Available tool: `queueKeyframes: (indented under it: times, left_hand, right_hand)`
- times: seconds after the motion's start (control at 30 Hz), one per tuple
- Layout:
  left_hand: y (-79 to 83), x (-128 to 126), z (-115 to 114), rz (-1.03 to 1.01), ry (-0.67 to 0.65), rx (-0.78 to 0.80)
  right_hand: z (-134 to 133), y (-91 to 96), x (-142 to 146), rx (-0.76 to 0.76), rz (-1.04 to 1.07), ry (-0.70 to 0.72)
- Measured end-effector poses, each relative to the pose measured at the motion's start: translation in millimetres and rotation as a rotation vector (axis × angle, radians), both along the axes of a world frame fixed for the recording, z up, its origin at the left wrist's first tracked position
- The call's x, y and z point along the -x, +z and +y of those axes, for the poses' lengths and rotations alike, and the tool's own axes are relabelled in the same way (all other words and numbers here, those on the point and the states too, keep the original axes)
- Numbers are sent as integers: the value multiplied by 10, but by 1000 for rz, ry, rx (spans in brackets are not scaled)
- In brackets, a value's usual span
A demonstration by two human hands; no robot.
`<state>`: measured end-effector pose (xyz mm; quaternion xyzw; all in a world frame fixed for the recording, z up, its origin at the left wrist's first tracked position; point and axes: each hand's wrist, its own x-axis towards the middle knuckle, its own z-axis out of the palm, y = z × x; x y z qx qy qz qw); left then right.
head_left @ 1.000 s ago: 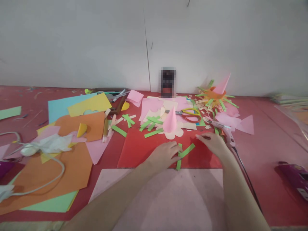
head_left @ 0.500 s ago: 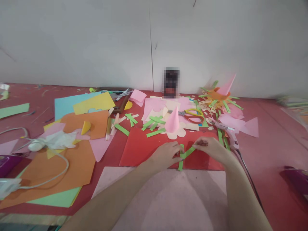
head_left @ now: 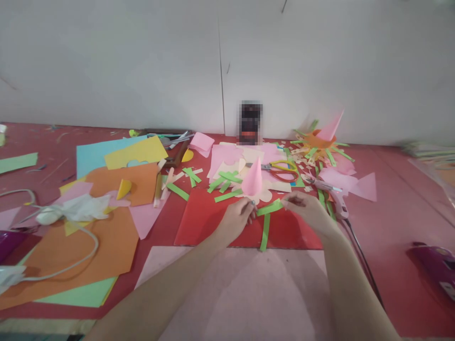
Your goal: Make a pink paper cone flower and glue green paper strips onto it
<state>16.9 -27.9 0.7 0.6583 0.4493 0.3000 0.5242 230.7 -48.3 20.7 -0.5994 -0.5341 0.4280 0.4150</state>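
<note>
A green paper strip is stretched between my hands, above the red sheet. My right hand pinches its right end. At the other end, the curled fingers of my left hand grip the tip of the strip. A second green strip lies below it, pointing toward me across the red sheet's front edge. Just beyond my hands, a pink paper cone stands upright on a cream flower-shaped cutout.
Scissors lie on paper behind the cone. A glue gun is at the right, its cord trailing toward me. A finished-looking paper piece stands back right. Orange sheets and a white cable cover the left.
The strip in my right hand has swung from slanting across the lower strip to nearly level above it. My left hand has moved up and left, off the lower strip.
</note>
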Motion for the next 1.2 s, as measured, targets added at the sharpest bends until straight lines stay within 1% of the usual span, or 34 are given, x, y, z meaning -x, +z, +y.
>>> queueKeyframes:
  times: [0.03,0.1,0.2,0.33,0.47,0.57,0.63,0.7,0.77,0.83,0.9,0.97,1.03,1.1,1.2]
  left_hand:
    - [5,6,4,-27,34,27]
    - [25,17,2,-31,55,41]
    - [65,20,-16,-14,27,46]
    - [96,3,-21,-105,-31,142]
    - [65,4,17,-187,-55,184]
    - [19,15,43,-196,-68,186]
    - [-6,15,49,-185,-64,176]
    - [-21,5,48,-197,-42,159]
    - [-25,-11,46,-231,-13,139]
    - [-18,-28,44,-260,22,125]
    - [-4,-40,41,-279,49,113]
    - [10,-47,33,-286,53,110]
    - [17,-52,16,-275,44,115]
    - [18,-58,-8,-253,32,121]
    - [14,-65,-46,-204,-4,122]
  right_hand:
    - [-1,-1,15,4,2,12]
    - [-1,-4,26,8,8,9]
    - [11,-23,16,-7,19,-19]
    - [29,-44,21,-26,3,-11]
    - [23,-29,51,-33,-12,26]
    - [25,-27,64,-41,-19,34]
    - [35,-35,72,-49,-13,-11]
    - [43,-38,83,-39,0,-100]
    - [42,-25,102,-5,20,-190]
    - [29,3,130,37,57,-226]
    - [9,28,166,86,105,-182]
    - [-8,30,204,121,124,-72]
    - [-18,7,239,111,91,16]
    - [-18,-30,269,67,47,25]
    - [-11,-78,312,24,19,-30]
